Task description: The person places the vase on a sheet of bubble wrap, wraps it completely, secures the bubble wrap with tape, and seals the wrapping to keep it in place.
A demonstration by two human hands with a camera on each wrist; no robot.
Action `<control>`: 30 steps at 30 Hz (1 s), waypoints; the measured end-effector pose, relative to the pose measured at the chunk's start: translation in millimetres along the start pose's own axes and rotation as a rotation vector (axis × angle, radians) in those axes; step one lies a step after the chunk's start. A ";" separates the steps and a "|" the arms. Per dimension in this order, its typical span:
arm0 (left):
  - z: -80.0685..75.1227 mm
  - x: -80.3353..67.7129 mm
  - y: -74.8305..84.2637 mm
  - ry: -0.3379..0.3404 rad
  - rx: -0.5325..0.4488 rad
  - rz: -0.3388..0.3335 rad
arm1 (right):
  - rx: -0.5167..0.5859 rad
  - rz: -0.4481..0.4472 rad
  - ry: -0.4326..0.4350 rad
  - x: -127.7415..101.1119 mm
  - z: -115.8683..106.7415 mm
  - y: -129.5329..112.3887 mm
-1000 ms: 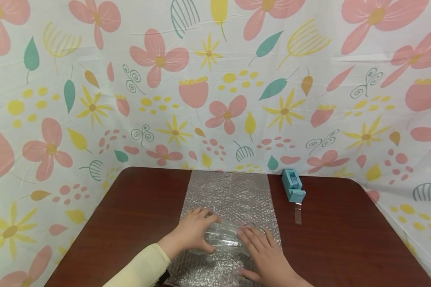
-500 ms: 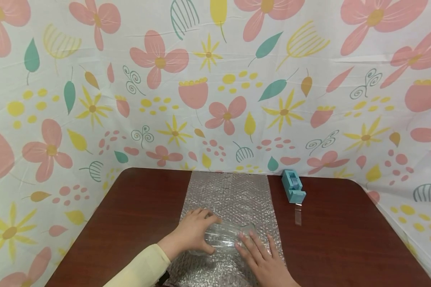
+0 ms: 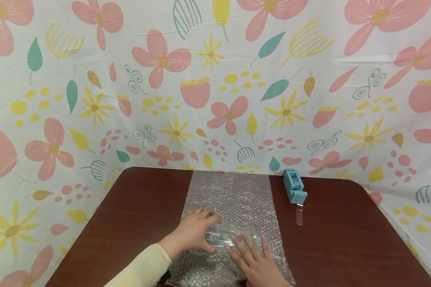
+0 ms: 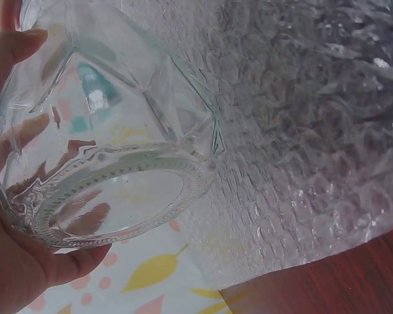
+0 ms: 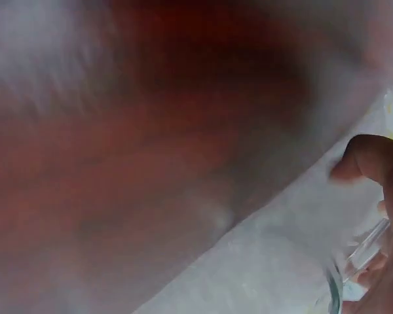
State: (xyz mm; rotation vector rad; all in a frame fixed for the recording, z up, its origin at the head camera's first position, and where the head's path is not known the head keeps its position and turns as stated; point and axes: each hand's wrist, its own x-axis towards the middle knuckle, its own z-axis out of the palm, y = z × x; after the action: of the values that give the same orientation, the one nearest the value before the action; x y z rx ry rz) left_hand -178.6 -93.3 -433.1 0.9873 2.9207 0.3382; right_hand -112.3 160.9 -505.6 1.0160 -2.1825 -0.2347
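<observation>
A clear faceted glass vase (image 3: 233,237) lies on its side on a sheet of bubble wrap (image 3: 233,195) spread over the dark wooden table (image 3: 136,211). My left hand (image 3: 195,233) grips the vase's base end, fingers curled round it; in the left wrist view the vase (image 4: 111,163) fills the frame with my fingers (image 4: 26,52) round it. My right hand (image 3: 251,259) lies flat with straight fingers against the vase's mouth end and the wrap. The right wrist view is blurred, showing a fingertip (image 5: 370,160) and the glass rim (image 5: 337,288).
A blue tape dispenser (image 3: 294,186) stands at the back right of the table, a strip of clear tape (image 3: 299,215) hanging in front of it. A flowered cloth (image 3: 215,79) walls in the table on three sides.
My right hand has slid back toward me and to the left along the wrap. The vase's mouth end now shows more. The left hand has kept its grip.
</observation>
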 end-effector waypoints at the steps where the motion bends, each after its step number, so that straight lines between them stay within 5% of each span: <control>1: -0.1 0.3 -0.4 0.007 0.000 0.004 | -0.005 0.008 -0.004 3.8 -1.3 0.0; 9: -0.3 0.6 -0.8 0.021 -0.001 0.027 | -0.038 0.085 -0.130 29.5 -16.3 12.0; 18: 1.7 -0.9 -1.0 0.003 0.002 0.051 | 0.264 0.155 -0.371 40.6 -25.2 38.1; 30: -7.2 -3.8 -0.9 -0.062 0.030 0.044 | 0.393 0.153 -0.374 43.7 -19.1 48.6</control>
State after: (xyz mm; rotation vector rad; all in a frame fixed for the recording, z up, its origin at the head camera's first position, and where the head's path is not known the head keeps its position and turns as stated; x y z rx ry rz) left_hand -176.9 -97.7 -426.3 1.0476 2.8603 0.2615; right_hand -148.0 164.3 -447.6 1.0717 -2.7067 0.0904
